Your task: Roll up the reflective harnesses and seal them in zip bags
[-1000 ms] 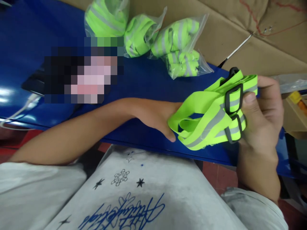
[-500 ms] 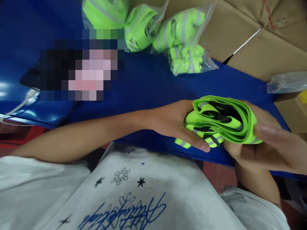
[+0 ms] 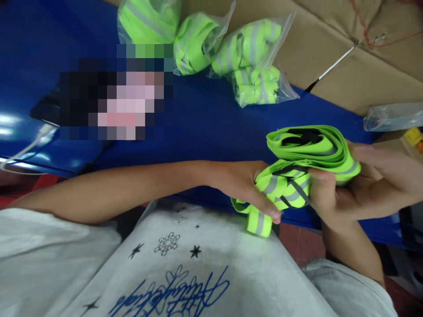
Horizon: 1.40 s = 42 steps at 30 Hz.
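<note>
Between my hands is a coiled bundle of neon-green reflective straps (image 3: 346, 169) with grey stripes and black fittings, held above the table's front edge. My left hand (image 3: 246, 185) is closed round the lower left part, its thumb lying along the front. A short loop of strap hangs below that thumb. On the other side, my right hand (image 3: 360, 185) grips the coil, with its thumb on the front and its fingers behind. Some of the fingers of both hands are hidden by the straps.
Several clear bags of green straps (image 3: 254, 48) lie along the back of the blue table (image 3: 205, 119). Brown cardboard (image 3: 324, 44) borders it, with a thin metal tool (image 3: 333, 66) there. An empty-looking plastic bag (image 3: 393, 116) lies right. A white cable (image 3: 29, 143) meets a dark, partly blurred device at left.
The coil has tipped, so more of its striped lower side shows. A loop of strap has dropped below my left thumb. My left hand has shifted slightly down; both hands keep hold.
</note>
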Each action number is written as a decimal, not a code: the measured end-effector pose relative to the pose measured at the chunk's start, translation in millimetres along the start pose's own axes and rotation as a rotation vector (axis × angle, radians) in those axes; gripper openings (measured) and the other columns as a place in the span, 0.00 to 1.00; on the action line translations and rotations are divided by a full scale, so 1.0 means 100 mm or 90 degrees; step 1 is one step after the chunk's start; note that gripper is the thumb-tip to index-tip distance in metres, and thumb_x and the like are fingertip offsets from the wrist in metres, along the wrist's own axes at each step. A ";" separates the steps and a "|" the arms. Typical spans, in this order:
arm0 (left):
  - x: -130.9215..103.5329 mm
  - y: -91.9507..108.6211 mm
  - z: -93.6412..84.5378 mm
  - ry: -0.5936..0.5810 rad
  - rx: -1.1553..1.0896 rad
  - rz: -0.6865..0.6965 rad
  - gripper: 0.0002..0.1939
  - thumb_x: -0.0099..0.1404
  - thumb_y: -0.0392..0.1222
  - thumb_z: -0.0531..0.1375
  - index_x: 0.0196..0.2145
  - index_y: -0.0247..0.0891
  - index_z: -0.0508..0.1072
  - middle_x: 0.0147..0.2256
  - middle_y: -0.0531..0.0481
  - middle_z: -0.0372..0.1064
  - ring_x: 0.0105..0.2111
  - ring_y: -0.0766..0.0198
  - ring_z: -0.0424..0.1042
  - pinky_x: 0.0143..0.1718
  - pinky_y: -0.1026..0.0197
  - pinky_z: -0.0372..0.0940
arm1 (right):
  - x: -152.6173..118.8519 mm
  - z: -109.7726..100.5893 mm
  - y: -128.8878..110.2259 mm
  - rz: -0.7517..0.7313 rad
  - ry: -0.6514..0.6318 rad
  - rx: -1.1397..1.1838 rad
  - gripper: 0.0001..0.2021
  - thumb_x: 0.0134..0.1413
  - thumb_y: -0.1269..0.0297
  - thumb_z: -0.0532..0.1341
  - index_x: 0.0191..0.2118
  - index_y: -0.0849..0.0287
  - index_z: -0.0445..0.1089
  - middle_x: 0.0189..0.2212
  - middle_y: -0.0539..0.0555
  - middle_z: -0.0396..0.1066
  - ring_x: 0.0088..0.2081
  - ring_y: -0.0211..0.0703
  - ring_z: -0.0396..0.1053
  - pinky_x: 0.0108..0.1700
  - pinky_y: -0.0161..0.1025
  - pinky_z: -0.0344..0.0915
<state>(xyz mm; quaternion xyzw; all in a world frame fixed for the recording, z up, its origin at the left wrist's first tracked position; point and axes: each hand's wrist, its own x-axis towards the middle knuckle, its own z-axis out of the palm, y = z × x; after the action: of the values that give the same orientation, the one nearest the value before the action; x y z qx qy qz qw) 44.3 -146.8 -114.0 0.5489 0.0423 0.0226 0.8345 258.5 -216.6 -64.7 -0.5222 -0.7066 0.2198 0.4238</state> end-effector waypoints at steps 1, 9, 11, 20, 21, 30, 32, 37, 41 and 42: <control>-0.01 0.01 -0.02 0.016 0.034 -0.003 0.17 0.56 0.45 0.75 0.39 0.34 0.78 0.40 0.44 0.80 0.40 0.58 0.79 0.47 0.57 0.75 | 0.01 0.03 -0.03 -0.026 0.050 0.006 0.22 0.56 0.59 0.72 0.56 0.36 0.75 0.52 0.49 0.77 0.51 0.56 0.77 0.52 0.56 0.78; -0.09 0.13 -0.01 0.118 0.349 0.146 0.13 0.68 0.49 0.67 0.38 0.35 0.79 0.41 0.45 0.80 0.42 0.59 0.76 0.48 0.59 0.70 | 0.24 0.13 -0.05 0.261 -0.054 0.339 0.14 0.61 0.52 0.70 0.50 0.47 0.74 0.33 0.46 0.75 0.24 0.35 0.70 0.24 0.34 0.70; -0.11 0.16 0.02 0.102 0.385 0.154 0.10 0.67 0.46 0.68 0.38 0.36 0.79 0.41 0.46 0.80 0.43 0.58 0.76 0.48 0.59 0.69 | 0.25 0.12 -0.02 0.305 -0.128 0.361 0.14 0.62 0.49 0.69 0.47 0.50 0.73 0.29 0.45 0.73 0.23 0.35 0.70 0.24 0.33 0.69; -0.14 0.10 -0.04 0.093 0.322 0.111 0.10 0.70 0.45 0.65 0.41 0.34 0.77 0.41 0.45 0.81 0.40 0.61 0.79 0.45 0.61 0.71 | 0.20 0.14 -0.03 -0.056 0.065 -0.052 0.11 0.69 0.62 0.63 0.52 0.44 0.80 0.44 0.49 0.78 0.44 0.39 0.75 0.50 0.40 0.72; -0.14 0.09 -0.05 0.103 0.308 0.114 0.11 0.70 0.45 0.65 0.42 0.34 0.77 0.41 0.44 0.81 0.41 0.61 0.79 0.44 0.61 0.72 | 0.19 0.13 -0.03 -0.079 0.039 -0.081 0.13 0.72 0.59 0.59 0.54 0.43 0.80 0.45 0.50 0.78 0.46 0.41 0.75 0.52 0.42 0.72; -0.05 0.06 -0.08 0.191 0.272 0.189 0.10 0.57 0.36 0.70 0.38 0.36 0.77 0.41 0.46 0.80 0.45 0.58 0.76 0.53 0.56 0.71 | 0.14 0.30 0.10 -0.164 -0.092 -0.168 0.40 0.54 0.46 0.74 0.70 0.47 0.64 0.59 0.59 0.71 0.59 0.57 0.71 0.61 0.56 0.73; -0.02 0.05 -0.07 0.171 0.143 0.135 0.13 0.57 0.36 0.71 0.41 0.37 0.78 0.42 0.47 0.80 0.45 0.59 0.78 0.50 0.57 0.73 | 0.14 0.30 0.08 -0.175 -0.063 -0.151 0.37 0.55 0.50 0.74 0.68 0.46 0.66 0.58 0.58 0.72 0.58 0.57 0.72 0.61 0.56 0.73; 0.00 0.03 -0.04 0.100 -0.012 0.041 0.11 0.61 0.42 0.72 0.39 0.34 0.79 0.36 0.48 0.81 0.36 0.65 0.79 0.39 0.62 0.73 | 0.12 0.21 0.00 -0.152 -0.023 -0.121 0.35 0.54 0.53 0.75 0.67 0.44 0.68 0.57 0.55 0.74 0.56 0.55 0.74 0.58 0.52 0.75; -0.05 0.10 -0.06 0.163 0.160 0.055 0.11 0.72 0.44 0.64 0.41 0.32 0.79 0.35 0.45 0.80 0.33 0.66 0.78 0.36 0.63 0.72 | 0.15 0.19 0.03 -0.107 0.018 -0.019 0.25 0.57 0.53 0.73 0.60 0.46 0.74 0.45 0.49 0.79 0.40 0.43 0.77 0.41 0.40 0.77; -0.06 0.12 -0.07 0.177 0.208 0.053 0.11 0.72 0.45 0.63 0.41 0.32 0.79 0.35 0.45 0.80 0.34 0.65 0.78 0.37 0.63 0.72 | 0.16 0.20 0.05 -0.098 0.013 -0.002 0.24 0.56 0.53 0.74 0.58 0.47 0.75 0.43 0.48 0.79 0.37 0.41 0.76 0.38 0.38 0.76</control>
<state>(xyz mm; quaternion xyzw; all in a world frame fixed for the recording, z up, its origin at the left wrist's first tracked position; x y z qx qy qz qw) 37.9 -136.4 -105.7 0.6699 0.1370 0.1254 0.7188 243.5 -197.8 -73.4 -0.4691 -0.7409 0.1801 0.4456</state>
